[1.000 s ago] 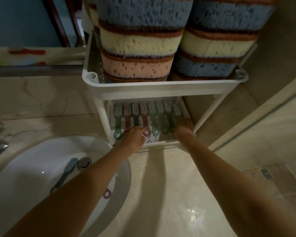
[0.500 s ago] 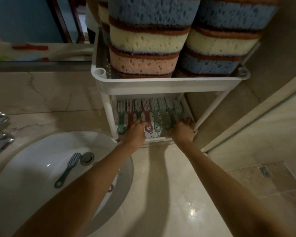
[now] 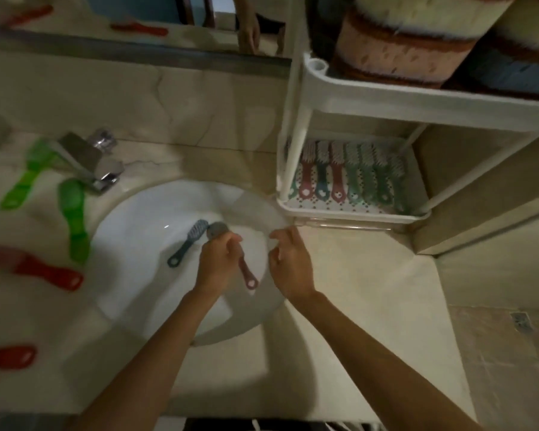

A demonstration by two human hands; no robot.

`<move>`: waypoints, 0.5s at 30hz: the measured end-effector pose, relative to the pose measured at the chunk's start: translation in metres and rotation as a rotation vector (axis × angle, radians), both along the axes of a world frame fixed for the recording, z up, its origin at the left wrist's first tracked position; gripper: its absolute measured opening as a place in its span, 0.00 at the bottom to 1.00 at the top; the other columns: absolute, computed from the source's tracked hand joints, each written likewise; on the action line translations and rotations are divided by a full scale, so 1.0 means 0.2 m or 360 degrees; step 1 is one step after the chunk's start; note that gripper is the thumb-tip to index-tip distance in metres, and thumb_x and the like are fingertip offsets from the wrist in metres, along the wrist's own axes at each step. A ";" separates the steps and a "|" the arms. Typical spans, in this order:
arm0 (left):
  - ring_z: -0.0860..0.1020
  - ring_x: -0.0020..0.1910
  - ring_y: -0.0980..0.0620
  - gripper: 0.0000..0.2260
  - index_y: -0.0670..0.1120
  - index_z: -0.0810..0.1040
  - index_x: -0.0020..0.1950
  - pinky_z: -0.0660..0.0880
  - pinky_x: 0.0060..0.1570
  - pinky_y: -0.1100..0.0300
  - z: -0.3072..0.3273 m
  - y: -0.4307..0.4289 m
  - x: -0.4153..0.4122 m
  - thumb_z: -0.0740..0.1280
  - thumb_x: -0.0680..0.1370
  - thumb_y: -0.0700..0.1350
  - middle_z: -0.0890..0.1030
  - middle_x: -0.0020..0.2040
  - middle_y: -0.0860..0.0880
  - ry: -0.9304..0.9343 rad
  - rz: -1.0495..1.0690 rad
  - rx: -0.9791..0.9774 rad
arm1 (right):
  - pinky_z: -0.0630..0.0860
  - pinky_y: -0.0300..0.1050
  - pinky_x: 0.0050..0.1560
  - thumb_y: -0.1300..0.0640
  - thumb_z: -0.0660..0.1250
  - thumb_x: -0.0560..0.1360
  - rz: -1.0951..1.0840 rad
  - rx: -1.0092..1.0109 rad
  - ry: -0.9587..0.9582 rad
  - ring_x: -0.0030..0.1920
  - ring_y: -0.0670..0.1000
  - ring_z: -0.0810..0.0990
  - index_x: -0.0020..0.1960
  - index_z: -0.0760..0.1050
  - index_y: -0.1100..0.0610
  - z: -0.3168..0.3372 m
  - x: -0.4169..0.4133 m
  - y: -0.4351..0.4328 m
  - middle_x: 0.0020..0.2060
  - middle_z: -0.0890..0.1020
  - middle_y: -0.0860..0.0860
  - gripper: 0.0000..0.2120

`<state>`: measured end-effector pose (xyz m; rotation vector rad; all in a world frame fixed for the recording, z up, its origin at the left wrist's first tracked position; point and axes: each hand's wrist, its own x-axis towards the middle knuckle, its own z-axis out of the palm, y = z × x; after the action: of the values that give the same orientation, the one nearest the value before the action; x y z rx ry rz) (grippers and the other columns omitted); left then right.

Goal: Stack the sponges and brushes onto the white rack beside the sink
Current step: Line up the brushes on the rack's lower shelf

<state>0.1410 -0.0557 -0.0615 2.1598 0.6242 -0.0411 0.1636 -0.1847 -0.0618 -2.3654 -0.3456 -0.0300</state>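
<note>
My left hand (image 3: 218,262) is down in the white sink (image 3: 131,237), its fingers curled round a pink brush (image 3: 248,275) whose handle sticks out toward me. A blue-grey brush (image 3: 187,242) lies in the basin just left of that hand, by the drain. My right hand (image 3: 288,261) hovers over the sink's right rim, fingers loosely bent, holding nothing. The white rack (image 3: 355,213) stands at the right, with a row of several small brushes (image 3: 349,175) on its lower shelf and stacked sponges (image 3: 405,48) on the upper shelf.
Two green brushes (image 3: 72,213) and two red brushes (image 3: 35,269) lie on the marble counter left of the sink, beside the chrome tap (image 3: 87,163). A mirror edge runs along the back. The floor drops away at the right.
Both hands have pulled back from the rack's lower shelf to the sink. My left hand has taken hold of the pink brush. The view has swung left and down.
</note>
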 end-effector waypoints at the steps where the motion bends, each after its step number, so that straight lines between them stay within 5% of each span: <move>1: 0.78 0.51 0.45 0.12 0.36 0.79 0.54 0.70 0.49 0.60 -0.04 0.06 -0.03 0.57 0.79 0.35 0.81 0.55 0.40 0.0101 0.0048 0.0017 | 0.78 0.49 0.50 0.59 0.58 0.72 0.0111 -0.0079 0.0220 0.51 0.59 0.80 0.51 0.78 0.66 -0.03 -0.02 0.06 0.53 0.78 0.61 0.15; 7: 0.75 0.63 0.41 0.13 0.36 0.76 0.60 0.70 0.63 0.54 -0.40 0.42 -0.09 0.60 0.77 0.35 0.77 0.63 0.39 0.0612 -0.0062 0.0148 | 0.73 0.48 0.57 0.57 0.59 0.77 0.0429 -0.0822 0.1072 0.60 0.58 0.74 0.68 0.64 0.63 -0.37 0.04 0.30 0.62 0.72 0.60 0.21; 15: 0.74 0.60 0.37 0.18 0.35 0.68 0.65 0.72 0.57 0.46 -0.70 0.65 0.10 0.65 0.76 0.39 0.74 0.61 0.35 0.0680 -0.0199 0.0300 | 0.72 0.50 0.59 0.58 0.63 0.76 0.0212 -0.0906 0.1149 0.62 0.61 0.74 0.70 0.61 0.61 -0.67 0.21 0.43 0.64 0.68 0.60 0.24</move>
<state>0.1614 0.0743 -0.2022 2.3905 0.7554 -0.5421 0.2060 -0.0989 -0.1951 -2.6814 -0.1604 1.0814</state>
